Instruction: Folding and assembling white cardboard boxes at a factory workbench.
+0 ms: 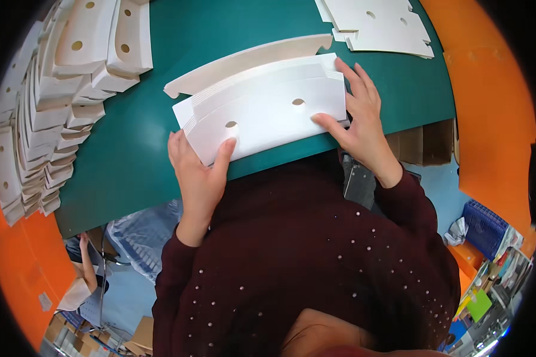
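In front of me, at the near edge of the green table [268, 24], is a white cardboard piece [265, 119] with two round holes and creased edges. Its far flap [250, 59] stands out beyond the main panel. My left hand [199, 172] grips the left end, thumb on the near face close to one hole and fingers round the outer edge. My right hand [360, 122] holds the right end, its thumb on the face and its fingers spread along the side edge.
Folded white cardboard trays [71, 77] are piled at the left. Flat white cardboard blanks [381, 24] lie at the far right. Orange panels [488, 119] flank the table. A brown box [423, 143] and a blue basket [482, 229] stand lower right. Another person's arm [88, 262] shows lower left.
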### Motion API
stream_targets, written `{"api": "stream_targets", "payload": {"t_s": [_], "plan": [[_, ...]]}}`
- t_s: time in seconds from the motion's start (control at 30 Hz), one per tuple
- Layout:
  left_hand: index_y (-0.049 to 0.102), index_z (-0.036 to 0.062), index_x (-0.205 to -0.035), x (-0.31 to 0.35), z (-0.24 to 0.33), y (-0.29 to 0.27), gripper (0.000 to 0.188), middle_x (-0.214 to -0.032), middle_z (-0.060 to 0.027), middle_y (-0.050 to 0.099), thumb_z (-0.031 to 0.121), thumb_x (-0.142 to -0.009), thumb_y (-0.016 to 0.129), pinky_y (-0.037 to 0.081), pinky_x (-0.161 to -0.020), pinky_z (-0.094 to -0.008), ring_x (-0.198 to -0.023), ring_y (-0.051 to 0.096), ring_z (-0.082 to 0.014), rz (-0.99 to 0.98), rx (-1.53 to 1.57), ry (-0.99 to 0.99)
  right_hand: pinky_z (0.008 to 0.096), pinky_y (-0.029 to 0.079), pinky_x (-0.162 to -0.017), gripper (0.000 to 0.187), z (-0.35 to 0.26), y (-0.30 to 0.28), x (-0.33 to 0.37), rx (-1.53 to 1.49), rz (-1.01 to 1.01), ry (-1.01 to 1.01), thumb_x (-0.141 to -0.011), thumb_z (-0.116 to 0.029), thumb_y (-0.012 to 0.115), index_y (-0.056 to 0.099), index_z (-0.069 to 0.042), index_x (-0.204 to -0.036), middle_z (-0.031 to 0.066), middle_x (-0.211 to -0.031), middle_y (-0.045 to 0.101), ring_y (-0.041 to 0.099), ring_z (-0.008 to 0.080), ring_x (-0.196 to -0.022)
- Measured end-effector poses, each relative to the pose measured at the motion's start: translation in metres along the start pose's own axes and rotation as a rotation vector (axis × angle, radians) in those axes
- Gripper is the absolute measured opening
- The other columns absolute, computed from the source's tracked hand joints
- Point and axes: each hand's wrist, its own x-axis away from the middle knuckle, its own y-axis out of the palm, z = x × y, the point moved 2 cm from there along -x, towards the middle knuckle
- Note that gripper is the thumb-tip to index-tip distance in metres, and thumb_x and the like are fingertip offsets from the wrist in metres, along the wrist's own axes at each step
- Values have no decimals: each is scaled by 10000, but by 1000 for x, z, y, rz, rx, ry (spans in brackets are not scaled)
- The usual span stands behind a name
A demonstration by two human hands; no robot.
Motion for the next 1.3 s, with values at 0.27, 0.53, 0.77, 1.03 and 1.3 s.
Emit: {"api": "stream_targets", "payload": {"t_s": [0.27,0.53,0.77,1.03,1.3], "plan": [[694,64,-987,-2,-14,-12,297,-1022,-96,638,211,-743,779,236,-1068,-495,-1145,512,-266,-165,88,69,510,116,-1154,362,20,-11,-25,-377,-213,-199,-666,-233,811,698,-50,-957,108,-1330,538,428,282,-1292],[715,169,-1001,-32,-7,-23,301,-983,-4,713,164,-703,759,449,-911,-468,-978,661,-197,-442,-74,612,543,209,-1113,164,20,-6,-41,-402,-444,-526,-721,-163,758,730,-144,-882,-1,-1017,685,563,215,-1114],[704,120,-1074,-38,2,-25,267,-1116,-66,687,156,-825,615,489,-937,-453,-1082,639,-266,-532,-179,679,488,315,-1062,370,21,-9,-41,-302,-403,-684,-729,-105,689,700,-178,-1091,-20,-1127,652,550,230,-1091],[644,205,-1211,-39,4,-34,390,-1273,3,611,133,-833,578,385,-1059,-403,-1225,539,-195,-550,-462,904,424,365,-991,357,8,-19,-31,144,-260,-860,-863,-155,635,639,-228,-1213,-48,-1254,620,519,203,-1184],[617,213,-1251,-41,-1,-29,394,-1316,7,580,182,-864,549,402,-1043,-387,-1230,534,-186,-544,-508,912,420,359,-1010,398,11,-11,-24,173,-246,-843,-859,-144,632,615,-214,-1251,-38,-1302,589,498,198,-1217]]}}
